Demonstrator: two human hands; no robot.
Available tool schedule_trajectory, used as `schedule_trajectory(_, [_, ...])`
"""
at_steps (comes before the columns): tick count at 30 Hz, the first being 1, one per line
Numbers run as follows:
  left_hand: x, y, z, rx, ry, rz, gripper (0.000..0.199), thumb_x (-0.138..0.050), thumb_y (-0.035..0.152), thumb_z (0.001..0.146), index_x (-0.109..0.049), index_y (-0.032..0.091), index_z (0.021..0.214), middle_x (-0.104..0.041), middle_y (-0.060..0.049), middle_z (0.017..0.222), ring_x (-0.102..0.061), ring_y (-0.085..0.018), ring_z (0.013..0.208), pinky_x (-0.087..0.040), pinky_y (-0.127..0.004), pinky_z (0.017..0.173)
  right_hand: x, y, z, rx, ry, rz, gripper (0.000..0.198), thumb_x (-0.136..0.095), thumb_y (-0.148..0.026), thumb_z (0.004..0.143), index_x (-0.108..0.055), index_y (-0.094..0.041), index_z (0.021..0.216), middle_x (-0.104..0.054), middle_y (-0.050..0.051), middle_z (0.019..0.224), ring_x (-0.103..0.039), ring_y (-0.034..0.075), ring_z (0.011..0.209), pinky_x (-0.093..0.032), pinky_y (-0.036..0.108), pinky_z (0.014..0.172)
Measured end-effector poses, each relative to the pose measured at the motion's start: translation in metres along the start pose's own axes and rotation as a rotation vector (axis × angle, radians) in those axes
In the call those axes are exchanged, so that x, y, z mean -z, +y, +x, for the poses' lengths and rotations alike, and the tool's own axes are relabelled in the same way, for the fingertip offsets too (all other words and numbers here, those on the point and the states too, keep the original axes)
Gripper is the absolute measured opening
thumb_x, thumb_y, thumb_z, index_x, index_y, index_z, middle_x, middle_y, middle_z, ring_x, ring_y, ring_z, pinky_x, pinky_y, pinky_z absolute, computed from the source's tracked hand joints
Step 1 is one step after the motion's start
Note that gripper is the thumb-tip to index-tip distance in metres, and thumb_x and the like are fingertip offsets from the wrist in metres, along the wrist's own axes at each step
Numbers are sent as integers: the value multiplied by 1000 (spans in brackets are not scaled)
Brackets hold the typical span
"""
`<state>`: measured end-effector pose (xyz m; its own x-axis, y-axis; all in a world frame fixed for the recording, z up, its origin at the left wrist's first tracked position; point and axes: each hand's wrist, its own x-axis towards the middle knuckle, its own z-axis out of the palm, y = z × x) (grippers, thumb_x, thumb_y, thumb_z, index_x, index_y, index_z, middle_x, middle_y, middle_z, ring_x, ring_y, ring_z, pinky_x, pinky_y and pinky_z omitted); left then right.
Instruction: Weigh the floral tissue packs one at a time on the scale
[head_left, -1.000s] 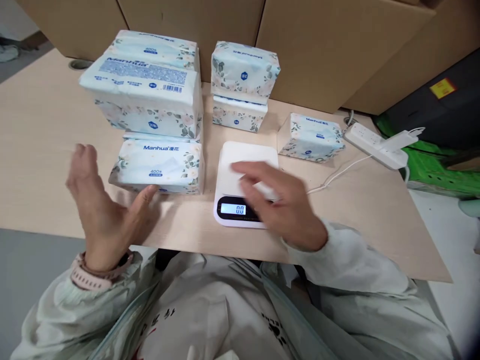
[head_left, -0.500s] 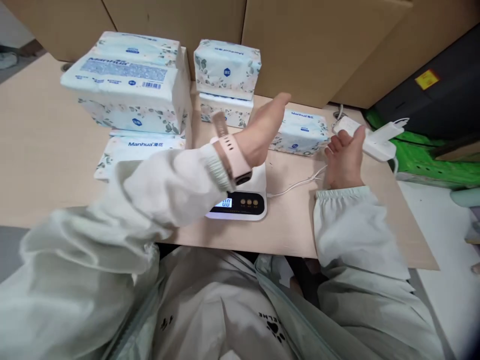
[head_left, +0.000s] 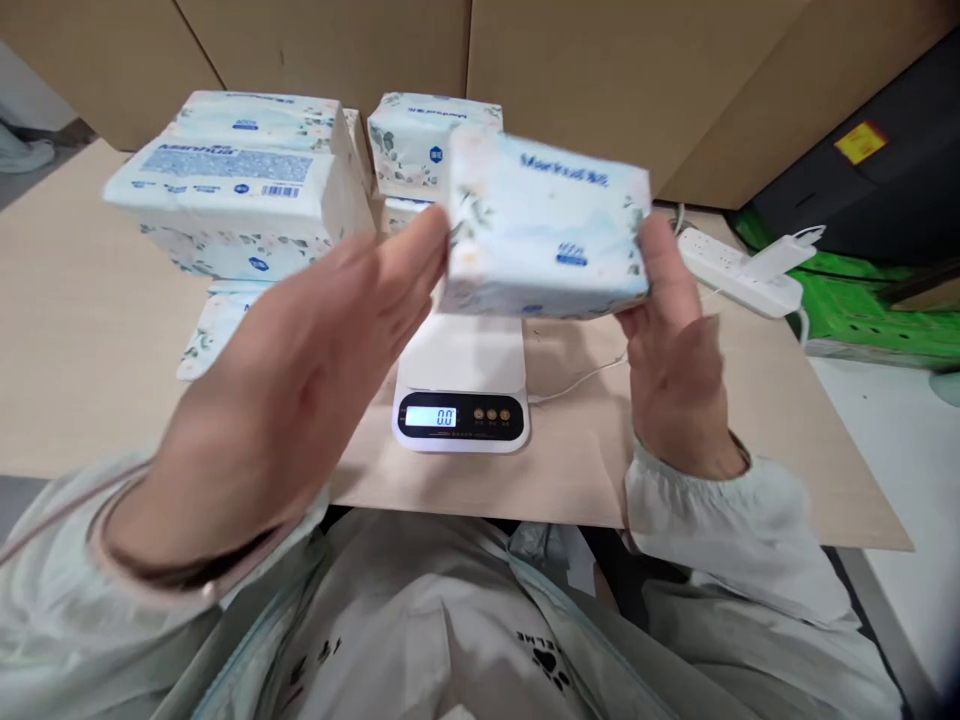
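Note:
A pack of tissues (head_left: 547, 225), white and pale blue with printed flowers, hangs in the air between both hands, slightly tilted. My left hand (head_left: 300, 360) presses its fingertips to the pack's left end, the palm blurred by motion. On the other end, my right hand (head_left: 671, 350) grips with thumb and fingers. Below the pack stands a white digital scale (head_left: 461, 360) with nothing visible on its plate, its display (head_left: 431, 417) reading 0.0. The pack covers the area behind the scale.
To the left, larger tissue packs (head_left: 247, 200) are stacked. Behind, a smaller tissue pack (head_left: 405, 145) rests on another. A white power strip (head_left: 739, 270) lies at right, and a thin white cable (head_left: 581, 380) runs to the scale. Cardboard boxes (head_left: 570, 90) line the table's back.
The right-hand tissue pack has been lifted off the table and brought left, above the scale. My left hand has drawn back toward me, and both hands have closed on the pack's ends.

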<state>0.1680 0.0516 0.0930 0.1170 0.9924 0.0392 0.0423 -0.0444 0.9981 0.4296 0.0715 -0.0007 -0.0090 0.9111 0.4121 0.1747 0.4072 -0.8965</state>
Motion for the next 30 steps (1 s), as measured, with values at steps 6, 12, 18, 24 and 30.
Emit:
schedule_trajectory(6, [43, -46, -32, 134, -55, -145, 47, -53, 55, 108, -77, 32, 142, -68, 6, 158, -38, -32, 169, -24, -59, 145, -23, -4, -29, -9, -258, -150, 74, -51, -74, 105, -38, -45, 171, -34, -8, 184, -25, 32, 175, -23, 64, 145])
schedule_trajectory(12, [48, -81, -22, 62, -63, -171, 54, -47, 50, 112, -63, 31, 160, -50, 7, 174, -24, -33, 174, -11, -59, 148, -29, 20, -30, 41, -219, -246, 69, -52, -64, 108, -40, -40, 171, -44, 1, 180, -43, 34, 167, -38, 64, 139])
schedule_trajectory(18, [44, -109, -5, -227, -123, -124, 55, -44, 64, 112, -50, 50, 165, -35, 21, 180, -5, -21, 178, -7, -47, 149, -27, 49, -15, 17, 333, -150, 55, -52, -66, 107, -63, -33, 150, -69, 9, 153, -71, 33, 134, -54, 64, 121])
schedule_trajectory(24, [39, -110, -1, -293, -242, -124, 57, -27, 71, 111, -47, 61, 163, -32, 29, 178, 2, -21, 178, -3, -44, 150, -16, 64, -5, -45, 549, -130, 52, -60, -63, 103, -68, -30, 141, -72, 9, 145, -71, 28, 130, -51, 61, 122])
schedule_trajectory(30, [44, -110, -7, -295, -243, -53, 71, -19, 79, 107, -29, 57, 173, -18, 28, 184, 15, -23, 177, 0, -49, 148, -15, 62, -4, -60, 623, -102, 50, -61, -57, 102, -67, -27, 141, -73, 7, 144, -72, 23, 127, -49, 60, 124])
